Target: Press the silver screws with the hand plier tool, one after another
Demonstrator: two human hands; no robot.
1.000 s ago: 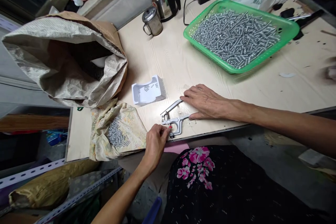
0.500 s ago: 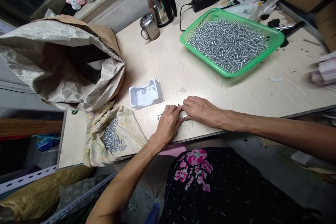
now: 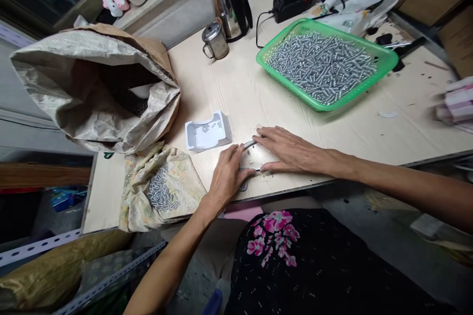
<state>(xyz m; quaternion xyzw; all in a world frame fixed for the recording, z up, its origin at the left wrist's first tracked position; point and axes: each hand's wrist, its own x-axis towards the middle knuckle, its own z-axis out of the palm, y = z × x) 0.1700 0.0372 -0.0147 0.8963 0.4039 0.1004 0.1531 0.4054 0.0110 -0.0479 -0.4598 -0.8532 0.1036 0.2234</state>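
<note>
My left hand (image 3: 226, 171) is at the table's front edge, its fingers around one end of a slim grey metal strip (image 3: 249, 144). My right hand (image 3: 291, 151) lies low over the table with its fingers stretched and its thumb apart; its index fingertip touches the strip's other end. Between my two thumb tips shows a short thin shiny piece (image 3: 257, 170), too small to make out. Small dark bits lie on the wood between the hands. Just behind my left hand stands a white cut-open box (image 3: 192, 143) with a few small metal pins (image 3: 206, 128) in it.
A green basket (image 3: 284, 81) full of metal pins stands back right. Left are a large open paper sack (image 3: 48, 71) and a patterned cloth (image 3: 190, 189) with a pile of pins. A kettle (image 3: 225, 2), a lidded metal cup (image 3: 218, 47) and a battery charger (image 3: 286, 7) stand behind.
My hands were close together over the metal strip; now the thumbs have dropped away from the index fingers, opening a gap between them. The view has shifted slightly.
</note>
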